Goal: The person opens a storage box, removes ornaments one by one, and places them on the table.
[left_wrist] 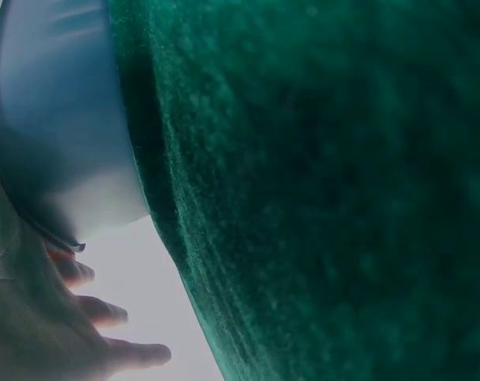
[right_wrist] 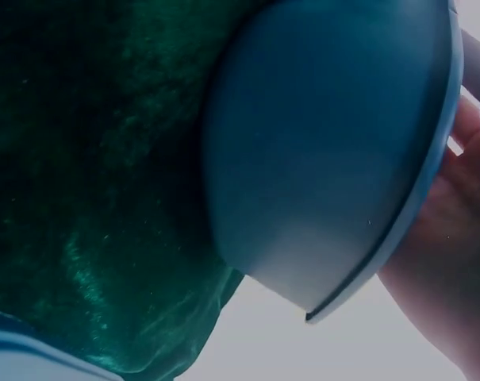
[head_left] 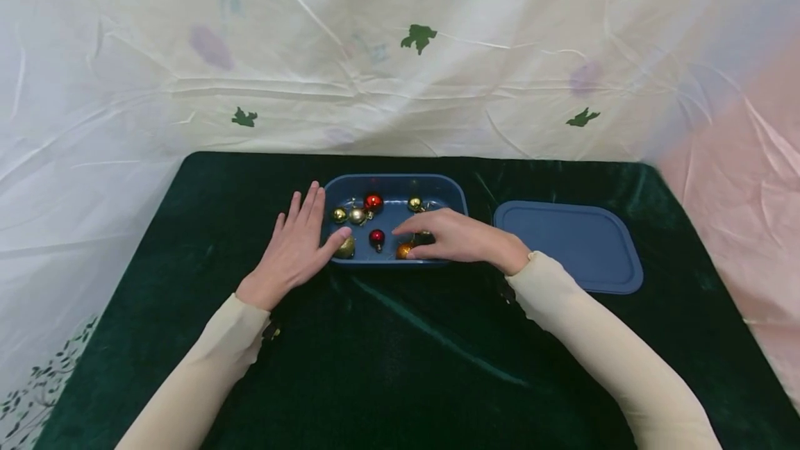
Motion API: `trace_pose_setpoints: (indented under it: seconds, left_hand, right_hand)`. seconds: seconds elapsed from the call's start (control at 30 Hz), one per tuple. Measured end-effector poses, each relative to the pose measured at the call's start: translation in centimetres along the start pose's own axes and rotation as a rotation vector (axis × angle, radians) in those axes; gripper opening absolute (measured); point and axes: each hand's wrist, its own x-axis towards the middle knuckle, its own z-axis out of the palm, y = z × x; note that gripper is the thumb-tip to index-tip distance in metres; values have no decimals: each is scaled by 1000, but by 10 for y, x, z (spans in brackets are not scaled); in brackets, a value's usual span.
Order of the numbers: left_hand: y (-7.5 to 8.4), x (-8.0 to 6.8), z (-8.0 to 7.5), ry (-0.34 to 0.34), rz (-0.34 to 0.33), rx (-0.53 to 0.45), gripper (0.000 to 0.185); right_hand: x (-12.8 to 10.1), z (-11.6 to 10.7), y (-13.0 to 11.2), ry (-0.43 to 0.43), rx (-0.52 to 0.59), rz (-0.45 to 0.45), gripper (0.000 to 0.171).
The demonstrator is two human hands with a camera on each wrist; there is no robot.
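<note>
A blue plastic box (head_left: 395, 263) holds several small shiny Christmas baubles. My left hand (head_left: 292, 252) lies along the box's left end with fingers spread, its thumb over the rim beside a large gold bauble (head_left: 345, 249). Over the right part of the box is my right hand (head_left: 455, 235), forefinger and thumb apart. Its thumb tip overlaps an orange bauble (head_left: 403, 251) near the front wall. Another gold bauble (head_left: 424, 236) is partly hidden beneath this hand. Two red baubles, one bright (head_left: 373, 202) and one dark (head_left: 376, 238), lie in the middle. Both wrist views show the box's outer wall.
To the right of the box, the matching blue lid (head_left: 569, 242) lies flat on the dark green velvet cloth (head_left: 387, 360). Smaller gold baubles (head_left: 339, 214) sit toward the box's back. A pale, patterned curtain (head_left: 375, 75) hangs behind the table.
</note>
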Motion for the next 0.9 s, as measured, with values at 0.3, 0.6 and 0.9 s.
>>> trace_pose_setpoints:
  seconds: [0.3, 0.6, 0.9]
  left_hand:
    - [1, 2, 0, -6, -4, -2, 101]
    - [2, 2, 1, -15, -11, 4, 99]
    - [1, 3, 0, -7, -23, 3, 97]
  right_hand:
    - [7, -1, -1, -61, -33, -15, 45]
    - [10, 0, 2, -126, -38, 17, 44]
    - [4, 0, 1, -27, -31, 43, 45]
